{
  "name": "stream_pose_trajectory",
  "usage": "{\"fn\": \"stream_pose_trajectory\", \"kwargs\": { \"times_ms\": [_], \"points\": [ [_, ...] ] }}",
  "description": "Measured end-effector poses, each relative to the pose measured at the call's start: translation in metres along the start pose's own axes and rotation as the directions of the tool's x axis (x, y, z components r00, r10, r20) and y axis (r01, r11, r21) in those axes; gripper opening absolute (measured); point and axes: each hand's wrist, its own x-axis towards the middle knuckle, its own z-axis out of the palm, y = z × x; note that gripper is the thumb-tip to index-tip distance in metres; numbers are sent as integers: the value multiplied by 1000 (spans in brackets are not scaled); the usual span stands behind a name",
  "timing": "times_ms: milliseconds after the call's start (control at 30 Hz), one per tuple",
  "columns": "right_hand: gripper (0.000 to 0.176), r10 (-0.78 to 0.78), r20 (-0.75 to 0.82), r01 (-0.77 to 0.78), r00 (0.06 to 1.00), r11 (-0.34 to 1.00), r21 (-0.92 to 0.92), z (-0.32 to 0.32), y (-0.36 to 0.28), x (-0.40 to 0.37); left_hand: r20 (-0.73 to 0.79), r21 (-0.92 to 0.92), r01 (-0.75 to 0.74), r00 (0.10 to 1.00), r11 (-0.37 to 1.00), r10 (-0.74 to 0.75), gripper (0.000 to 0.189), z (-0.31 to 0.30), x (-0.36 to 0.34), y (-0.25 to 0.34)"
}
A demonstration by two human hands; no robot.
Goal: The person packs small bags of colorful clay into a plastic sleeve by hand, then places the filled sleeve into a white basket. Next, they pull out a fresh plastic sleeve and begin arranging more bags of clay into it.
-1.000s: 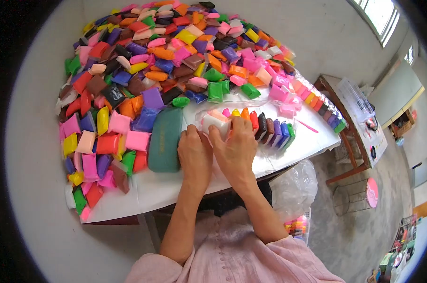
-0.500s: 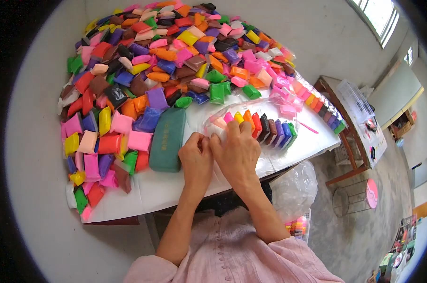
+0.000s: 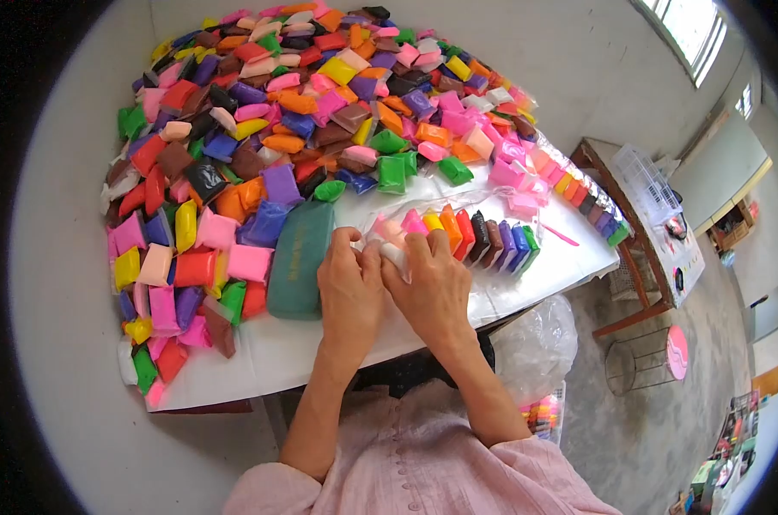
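A row of small coloured packets (image 3: 482, 238), running from pale pink through yellow, orange, red, black, brown and purple to green, stands on edge inside a clear plastic bag (image 3: 389, 206). At the row's left end, my left hand (image 3: 351, 287) is closed with bent fingers on the bag's end. My right hand (image 3: 432, 287) curls over the same end from the right, also closed on the plastic. Between the two thumbs a white packet (image 3: 396, 257) shows in part. My fingers hide some of the bag's end. Just left of my left hand lies a green box-shaped case (image 3: 299, 262).
A large heap of coloured packets (image 3: 260, 112) covers the back and left of the white-topped table (image 3: 234, 369). Another filled row (image 3: 586, 197) lies at the right end. A clear bag (image 3: 539, 343) hangs below the table edge; a stool (image 3: 677, 352) stands beyond.
My left hand has moved slightly up and left, its fingers lifting at the bag's end. More of the white packet shows between my hands. The view has shifted slightly.
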Motion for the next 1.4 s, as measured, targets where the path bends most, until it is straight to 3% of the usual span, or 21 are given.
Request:
{"fn": "stream_pose_trajectory", "kwargs": {
  "times_ms": [67, 267, 367, 467, 567, 667, 767, 867, 1167, 1400],
  "points": [
    [33, -23, -5, 23, 1000, 1000, -5, 2, -1, -2, -89, 154, -181, 976, 971, 196, 7, 4, 4, -11],
    [45, -134, -11, 134, 991, 991, 5, 9, -1, -9, -102, 202, -201, 969, 959, 225, 5, 1, -1, -12],
    [48, -166, 51, 165, 985, 986, 22, 0, 4, -5, -128, 166, -278, 945, 946, 300, 4, -1, -3, -13],
    [40, -126, 187, 99, 974, 985, 144, -14, 5, 1, -183, 103, -312, 927, 944, 326, 9, 2, -2, -18],
    [42, -197, 127, 172, 972, 968, 184, -14, 8, -2, -207, 184, -397, 879, 899, 430, 10, 1, -1, -21],
    [42, -166, 58, 153, 984, 969, 193, -8, 10, -9, -137, 85, -287, 945, 954, 297, 4, -1, -3, -15],
    [37, -14, 54, -3, 998, 953, 304, -8, 9, -11, -129, 174, -288, 941, 942, 312, 11, -4, -2, -15],
    [33, 74, 136, -116, 988, 936, 333, -15, 6, -4, -132, 49, -206, 969, 977, 211, 12, -2, -3, -20],
    [32, 181, 97, -199, 979, 952, 232, -6, -8, -2, -160, 52, -269, 948, 962, 274, 14, -3, -5, -16],
    [30, 190, -41, -174, 981, 953, 250, 6, -12, -7, -128, 148, -276, 947, 950, 295, 11, -3, -6, -20]
  ]
}}
